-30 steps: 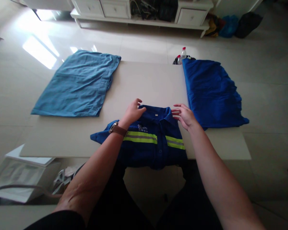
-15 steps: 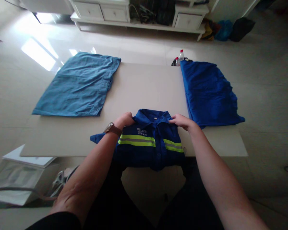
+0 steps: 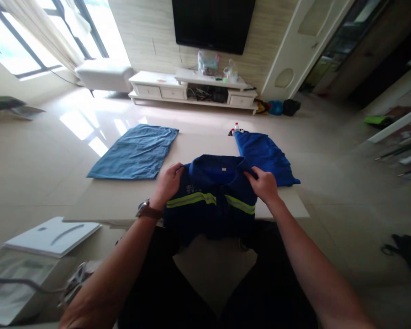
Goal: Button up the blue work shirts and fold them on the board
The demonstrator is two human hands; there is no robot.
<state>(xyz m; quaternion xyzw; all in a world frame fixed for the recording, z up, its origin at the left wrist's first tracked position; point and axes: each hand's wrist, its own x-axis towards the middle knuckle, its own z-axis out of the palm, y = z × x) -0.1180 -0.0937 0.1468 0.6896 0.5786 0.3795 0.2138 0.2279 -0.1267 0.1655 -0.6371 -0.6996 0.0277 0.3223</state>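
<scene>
A dark blue work jacket (image 3: 205,212) with yellow-green reflective stripes and a collar hangs between my two hands, its lower part falling past the near table edge. My left hand (image 3: 170,182) pinches its shoulder on the left, beside the collar. At the opposite shoulder, my right hand (image 3: 263,183) grips the cloth between thumb and fingers. On the table's left lies a light blue folded cloth (image 3: 137,153). A brighter blue folded cloth (image 3: 269,155) lies at the right, just beyond my right hand.
The white table (image 3: 205,141) stands in front of my knees. Behind its far edge is a red-capped bottle (image 3: 236,126). A white box (image 3: 51,237) is at the lower left. A low white cabinet (image 3: 150,91) and a television (image 3: 212,23) are across the room.
My view has tilted up, showing more of the room. Both hands have raised the jacket's shoulders off the table, and its collar stands higher, closer to me.
</scene>
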